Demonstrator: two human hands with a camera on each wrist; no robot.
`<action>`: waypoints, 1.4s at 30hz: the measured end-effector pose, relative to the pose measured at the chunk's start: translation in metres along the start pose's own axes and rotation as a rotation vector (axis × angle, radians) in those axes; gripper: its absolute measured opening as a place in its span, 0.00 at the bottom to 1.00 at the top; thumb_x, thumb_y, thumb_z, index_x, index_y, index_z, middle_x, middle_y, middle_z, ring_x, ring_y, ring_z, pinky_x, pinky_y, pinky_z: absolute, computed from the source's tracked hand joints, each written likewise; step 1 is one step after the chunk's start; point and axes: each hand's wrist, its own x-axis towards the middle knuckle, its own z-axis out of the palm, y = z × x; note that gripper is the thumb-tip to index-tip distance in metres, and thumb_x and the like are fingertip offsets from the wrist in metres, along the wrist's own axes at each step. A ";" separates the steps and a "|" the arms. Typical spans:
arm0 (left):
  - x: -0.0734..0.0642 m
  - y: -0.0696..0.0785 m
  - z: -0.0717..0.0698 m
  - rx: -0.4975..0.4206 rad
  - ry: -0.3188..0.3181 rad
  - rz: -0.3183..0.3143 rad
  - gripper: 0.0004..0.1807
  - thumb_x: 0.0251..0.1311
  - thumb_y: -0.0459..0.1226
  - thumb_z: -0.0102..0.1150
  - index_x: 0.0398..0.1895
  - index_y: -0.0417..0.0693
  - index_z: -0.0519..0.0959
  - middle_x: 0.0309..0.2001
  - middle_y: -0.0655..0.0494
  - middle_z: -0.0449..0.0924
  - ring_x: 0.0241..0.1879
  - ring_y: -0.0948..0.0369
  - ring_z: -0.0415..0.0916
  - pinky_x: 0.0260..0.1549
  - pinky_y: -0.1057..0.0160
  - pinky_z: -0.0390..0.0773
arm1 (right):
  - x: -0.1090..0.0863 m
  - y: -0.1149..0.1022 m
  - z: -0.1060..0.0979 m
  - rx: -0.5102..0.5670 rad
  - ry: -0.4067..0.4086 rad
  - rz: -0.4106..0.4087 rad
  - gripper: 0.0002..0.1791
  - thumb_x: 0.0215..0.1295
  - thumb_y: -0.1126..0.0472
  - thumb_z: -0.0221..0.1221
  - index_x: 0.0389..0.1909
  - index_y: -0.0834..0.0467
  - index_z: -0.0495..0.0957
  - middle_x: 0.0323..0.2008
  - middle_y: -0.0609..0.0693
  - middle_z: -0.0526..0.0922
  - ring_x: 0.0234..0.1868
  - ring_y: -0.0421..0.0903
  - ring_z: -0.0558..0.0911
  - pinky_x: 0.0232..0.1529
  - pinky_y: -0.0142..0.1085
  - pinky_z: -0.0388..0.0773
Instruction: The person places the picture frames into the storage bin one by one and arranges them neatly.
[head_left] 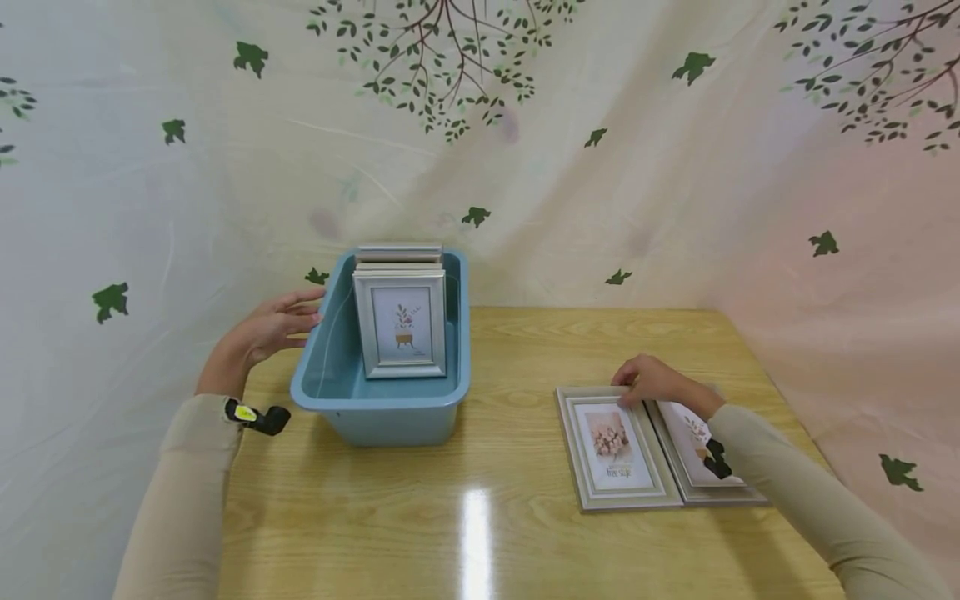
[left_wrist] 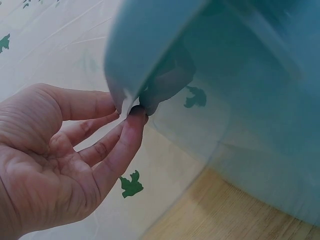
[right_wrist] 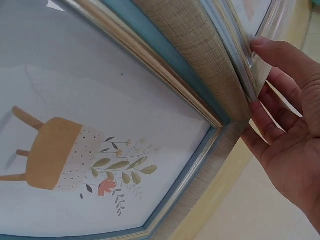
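My left hand (head_left: 273, 325) is at the left rim of a blue plastic tub (head_left: 390, 421), with thumb and fingertips pinching the rim in the left wrist view. Inside the tub several silver picture frames (head_left: 438, 327) lean in a row, the front one showing a potted plant. On the right of the table, my right hand (head_left: 651, 379) pinches the upper right corner of a picture frame (head_left: 613, 450) with a pink flower print, thumb on its face. Beside it lies another picture frame (head_left: 686, 429) with a plant print, partly hidden by my right forearm.
Both the tub and the two frames stand on a wood-grain table (head_left: 517, 550). A pale curtain (head_left: 540, 233) with leaf patterns hangs close behind the table and along its sides.
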 end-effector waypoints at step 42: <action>0.009 -0.002 -0.005 -0.001 -0.002 -0.008 0.39 0.78 0.39 0.49 0.84 0.51 0.44 0.79 0.36 0.52 0.75 0.38 0.55 0.72 0.32 0.59 | 0.008 -0.007 0.006 -0.013 0.231 0.038 0.18 0.65 0.63 0.69 0.54 0.66 0.84 0.54 0.66 0.84 0.48 0.61 0.85 0.45 0.51 0.85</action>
